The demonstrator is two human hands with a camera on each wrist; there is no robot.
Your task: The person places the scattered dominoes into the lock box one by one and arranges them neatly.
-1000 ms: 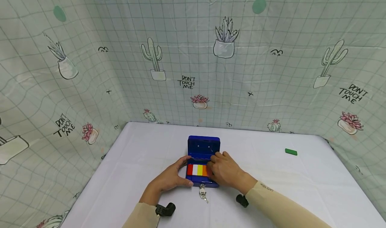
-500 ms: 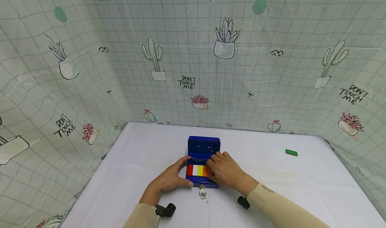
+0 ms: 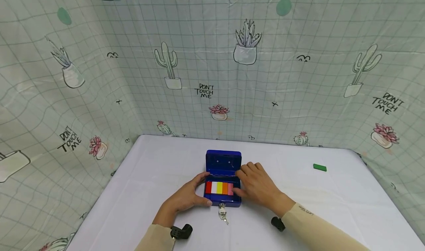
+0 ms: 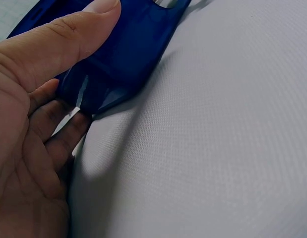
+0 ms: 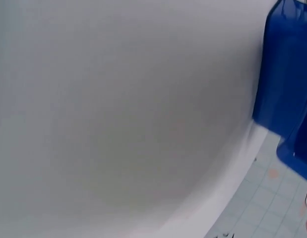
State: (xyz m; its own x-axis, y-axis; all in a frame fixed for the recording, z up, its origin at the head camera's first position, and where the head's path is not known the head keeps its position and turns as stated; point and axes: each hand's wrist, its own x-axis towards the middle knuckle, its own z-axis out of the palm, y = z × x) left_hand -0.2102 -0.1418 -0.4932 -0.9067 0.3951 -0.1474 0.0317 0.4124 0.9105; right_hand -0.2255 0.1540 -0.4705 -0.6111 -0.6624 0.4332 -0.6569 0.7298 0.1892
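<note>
A small blue cash box (image 3: 222, 199) stands with its lid (image 3: 223, 162) raised. Inside lies a row of coloured blocks (image 3: 219, 188): red, white, yellow, orange and pink from left to right. My left hand (image 3: 186, 197) holds the box by its left side, thumb at the front and fingers toward the back. In the left wrist view, the thumb (image 4: 59, 39) lies over the box's corner. My right hand (image 3: 260, 186) is at the box's right side, thumb beside the pink block (image 3: 230, 189), holding nothing. The right wrist view shows only the box's side (image 5: 284, 69), not the hand.
Keys (image 3: 223, 215) hang from the lock at the box's front, over the white tabletop (image 3: 166, 158). A green block (image 3: 320, 167) lies farther right. A patterned curtain (image 3: 199, 59) rises behind the table.
My right hand has drawn back to the right and its fingers have spread, uncovering the pink block at the row's end. The left hand and the box stay in place.
</note>
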